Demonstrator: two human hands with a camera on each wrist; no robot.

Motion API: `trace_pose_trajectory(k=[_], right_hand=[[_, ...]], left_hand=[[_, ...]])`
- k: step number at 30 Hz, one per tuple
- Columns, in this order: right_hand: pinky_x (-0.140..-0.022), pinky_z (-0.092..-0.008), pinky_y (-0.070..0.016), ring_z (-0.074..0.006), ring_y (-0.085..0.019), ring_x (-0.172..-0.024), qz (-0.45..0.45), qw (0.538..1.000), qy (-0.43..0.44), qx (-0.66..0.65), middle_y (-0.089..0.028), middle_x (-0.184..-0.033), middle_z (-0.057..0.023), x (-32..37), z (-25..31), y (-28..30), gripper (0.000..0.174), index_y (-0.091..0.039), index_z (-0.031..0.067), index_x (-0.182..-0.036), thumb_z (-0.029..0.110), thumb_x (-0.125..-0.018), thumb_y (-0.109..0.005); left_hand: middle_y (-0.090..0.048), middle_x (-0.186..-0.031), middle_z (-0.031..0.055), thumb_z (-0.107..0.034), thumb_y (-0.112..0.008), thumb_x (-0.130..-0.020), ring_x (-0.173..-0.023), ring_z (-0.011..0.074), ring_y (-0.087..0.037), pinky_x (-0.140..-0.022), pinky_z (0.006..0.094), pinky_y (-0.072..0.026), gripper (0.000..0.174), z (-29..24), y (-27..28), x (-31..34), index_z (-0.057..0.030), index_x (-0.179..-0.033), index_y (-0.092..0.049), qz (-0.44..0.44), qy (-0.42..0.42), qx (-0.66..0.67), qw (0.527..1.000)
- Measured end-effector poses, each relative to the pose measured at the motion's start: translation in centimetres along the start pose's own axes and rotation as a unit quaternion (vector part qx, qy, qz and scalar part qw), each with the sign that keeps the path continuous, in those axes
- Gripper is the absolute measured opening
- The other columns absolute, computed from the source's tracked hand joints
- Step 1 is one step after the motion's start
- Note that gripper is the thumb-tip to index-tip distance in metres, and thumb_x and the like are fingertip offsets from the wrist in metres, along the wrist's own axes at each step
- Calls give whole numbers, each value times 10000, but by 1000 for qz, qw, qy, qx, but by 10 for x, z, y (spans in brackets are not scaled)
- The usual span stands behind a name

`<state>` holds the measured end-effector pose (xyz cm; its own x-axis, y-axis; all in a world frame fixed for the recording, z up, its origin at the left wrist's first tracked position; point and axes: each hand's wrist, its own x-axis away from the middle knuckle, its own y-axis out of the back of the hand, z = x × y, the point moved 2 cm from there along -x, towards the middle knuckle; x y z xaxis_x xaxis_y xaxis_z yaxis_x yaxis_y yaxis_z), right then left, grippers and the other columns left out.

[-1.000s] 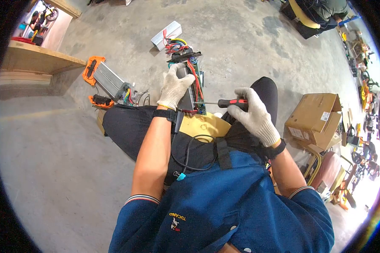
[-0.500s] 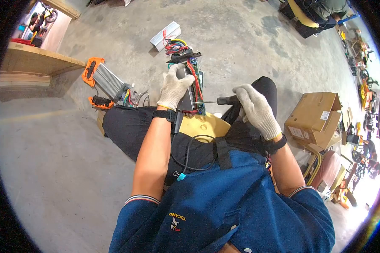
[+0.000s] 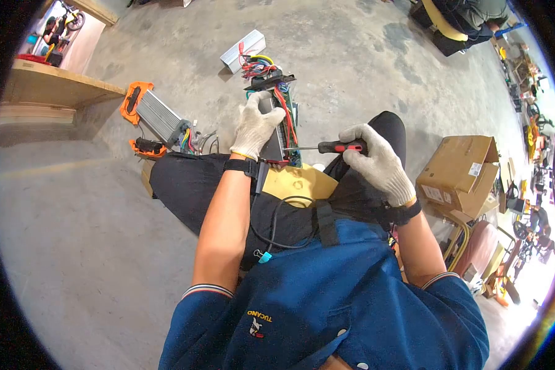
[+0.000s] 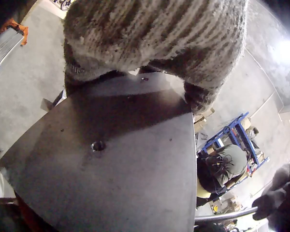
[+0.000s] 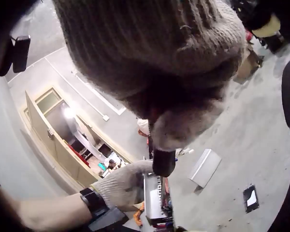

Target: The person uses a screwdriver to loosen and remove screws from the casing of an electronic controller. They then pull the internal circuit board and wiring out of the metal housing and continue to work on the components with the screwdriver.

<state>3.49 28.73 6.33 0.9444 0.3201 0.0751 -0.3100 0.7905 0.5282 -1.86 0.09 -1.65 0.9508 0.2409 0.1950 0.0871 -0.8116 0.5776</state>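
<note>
My gloved left hand grips a grey metal-sided unit that has a circuit board and red wires along its right side. In the left wrist view the unit's flat metal face shows small holes, with the gloved fingers over its edges. My gloved right hand holds a screwdriver by its black and red handle; the shaft points left, its tip at the unit's right side. In the right wrist view the handle sticks out from the curled glove. Exact tip contact cannot be told.
A silver metal cover lies on the floor beyond the wire bundle. To the left are a finned unit and orange end parts. A cardboard box stands at the right; a yellow surface lies between the legs.
The right hand has shifted its grip around the screwdriver handle, opening and closing its fingers, and the red part of the handle shows again. The left hand and the unit have hardly moved.
</note>
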Motion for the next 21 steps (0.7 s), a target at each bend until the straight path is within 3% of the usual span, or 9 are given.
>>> trace_pose_trajectory(k=[4, 6, 7, 9, 12, 13, 15, 18, 21], right_hand=[[-830, -352, -579, -191, -711, -865, -36, 999, -23, -10, -733, -996, -114, 0, 22, 1, 306, -691, -5, -1242, 201, -1016, -711], [-936, -366, -559, -209, -709, -1020, 51, 940, -318, -112, -732, -1044, -127, -5, 29, 6, 346, -687, 2, -1271, 173, -973, -728], [-936, -366, -559, -209, -709, -1020, 51, 940, -318, -112, -732, -1044, -127, -3, 21, 4, 346, -687, 2, -1271, 173, -973, -728], [-845, -354, -588, -200, -723, -890, -17, 995, -94, -23, -743, -1044, -128, 0, 5, -1, 369, -677, -3, -1291, 220, -1002, -732], [-798, -338, -589, -191, -712, -816, -19, 999, -24, -10, -735, -993, -124, 2, 2, -1, 376, -674, 0, -1306, 234, -1016, -723], [-798, -338, -589, -191, -712, -816, -19, 999, -24, -10, -735, -993, -124, 0, 10, -1, 376, -674, 0, -1306, 234, -1016, -723], [-831, -326, -580, -182, -699, -857, -3, 972, -227, -62, -707, -978, -103, -2, 23, 0, 375, -677, 16, -1308, 209, -991, -732], [-837, -331, -584, -182, -704, -866, 54, 949, -281, -128, -701, -976, -92, -6, 22, 8, 422, -669, 17, -1323, 241, -977, -758], [-793, -334, -595, -184, -704, -808, 17, 995, -87, -51, -713, -993, -87, -2, -2, 4, 400, -671, 12, -1317, 257, -1008, -741]], left_hand=[[-772, -1208, 202, -383, -814, -823, -1101, 302, -748, -966, 411, -573, 656, 2, -1, 0, -38, -1372, -716, 10, 26, 5, 1000], [-775, -1197, 201, -382, -816, -826, -1097, 307, -748, -964, 418, -573, 650, 2, -1, -1, -38, -1369, -716, 8, 21, 10, 1000], [-775, -1197, 201, -382, -816, -826, -1097, 307, -748, -964, 418, -573, 650, 3, -2, -2, -38, -1369, -716, 8, 21, 10, 1000], [-780, -1177, 194, -377, -816, -828, -1086, 306, -750, -961, 422, -574, 647, 4, -1, -1, -37, -1369, -717, 1, -3, 3, 1000], [-783, -1163, 194, -379, -816, -827, -1079, 305, -752, -963, 422, -574, 650, 2, -1, 0, -35, -1370, -718, 6, 10, 1, 1000], [-783, -1163, 194, -379, -816, -827, -1079, 305, -752, -963, 422, -574, 650, 2, -1, 0, -35, -1370, -718, 7, 10, 1, 1000], [-783, -1160, 201, -374, -816, -826, -1082, 312, -753, -965, 421, -575, 653, 1, -1, -1, -24, -1368, -715, 18, 19, 29, 999], [-783, -1160, 205, -371, -817, -822, -1080, 313, -753, -955, 419, -580, 656, -3, 1, 1, -18, -1366, -714, 12, 20, 10, 1000], [-782, -1168, 207, -370, -816, -818, -1075, 312, -754, -954, 415, -582, 663, -3, 2, 2, -16, -1369, -714, 5, 1, 7, 1000]])
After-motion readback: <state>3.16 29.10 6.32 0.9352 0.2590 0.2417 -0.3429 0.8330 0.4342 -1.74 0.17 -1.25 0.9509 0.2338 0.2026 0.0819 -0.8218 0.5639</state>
